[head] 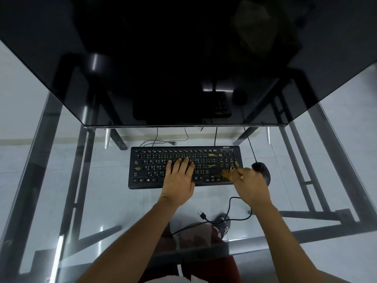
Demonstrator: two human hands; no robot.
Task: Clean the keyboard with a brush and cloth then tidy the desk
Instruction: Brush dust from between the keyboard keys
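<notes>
A black keyboard (pixel 155 166) lies on the glass desk (pixel 81 190), with yellowish bits of debris on several keys. My left hand (pixel 179 174) rests flat on the middle keys, fingers straight. My right hand (pixel 247 180) grips a small brush (pixel 226 174) at the keyboard's right end; its brownish bristles touch the keys near the number pad. No cloth is in view.
A black mouse (pixel 262 170) sits just right of the keyboard, partly behind my right hand. A loose USB cable (pixel 204 215) curls on the glass near me. A large dark monitor (pixel 183 68) stands behind the keyboard. The desk's metal frame and the floor show through the glass.
</notes>
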